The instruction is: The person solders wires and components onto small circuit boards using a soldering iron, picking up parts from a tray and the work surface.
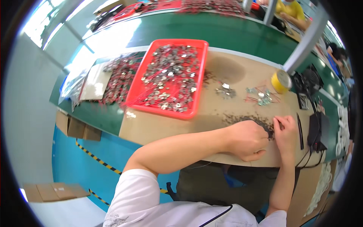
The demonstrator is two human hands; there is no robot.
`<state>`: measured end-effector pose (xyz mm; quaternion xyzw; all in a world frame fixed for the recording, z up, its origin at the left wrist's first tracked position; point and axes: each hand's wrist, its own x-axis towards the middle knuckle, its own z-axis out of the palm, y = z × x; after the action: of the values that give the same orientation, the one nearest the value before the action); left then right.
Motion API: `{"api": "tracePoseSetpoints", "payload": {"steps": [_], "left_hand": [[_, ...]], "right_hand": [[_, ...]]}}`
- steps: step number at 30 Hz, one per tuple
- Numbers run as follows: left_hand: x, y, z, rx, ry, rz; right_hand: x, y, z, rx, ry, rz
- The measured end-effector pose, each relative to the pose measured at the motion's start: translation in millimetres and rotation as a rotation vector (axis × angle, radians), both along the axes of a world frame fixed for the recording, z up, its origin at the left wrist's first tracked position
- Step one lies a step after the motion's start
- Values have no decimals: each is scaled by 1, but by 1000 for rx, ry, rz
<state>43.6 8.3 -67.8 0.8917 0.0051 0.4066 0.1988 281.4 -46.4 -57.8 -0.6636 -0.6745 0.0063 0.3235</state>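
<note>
My left hand is closed in a fist above the near edge of the brown work surface. Close to its right, my right hand has thumb and fingers pinched together, and whatever either hand holds is hidden or too small to make out. Between and behind the hands spreads a heap of tiny dark brown parts. Farther back lie a small cluster of silvery metal pieces and a group of greenish pieces with red wires.
A red tray full of wired metal parts stands left of centre, beside more red-wired parts. Toward the right are a yellow spool, a black pen-like tool, a dark box with cables and a grey post. Another person sits at the far right.
</note>
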Motion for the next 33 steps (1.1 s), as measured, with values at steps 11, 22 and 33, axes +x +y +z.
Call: {"api": "tracePoseSetpoints", "payload": {"steps": [11, 22, 33], "left_hand": [[0, 2, 15, 18, -276, 129], [-241, 127, 104, 50, -39, 1313], [-521, 167, 49, -148, 990, 1791]], "right_hand": [[11, 7, -5, -7, -156, 89], [8, -5, -4, 91, -51, 117], [11, -5, -4, 83, -18, 125]]}}
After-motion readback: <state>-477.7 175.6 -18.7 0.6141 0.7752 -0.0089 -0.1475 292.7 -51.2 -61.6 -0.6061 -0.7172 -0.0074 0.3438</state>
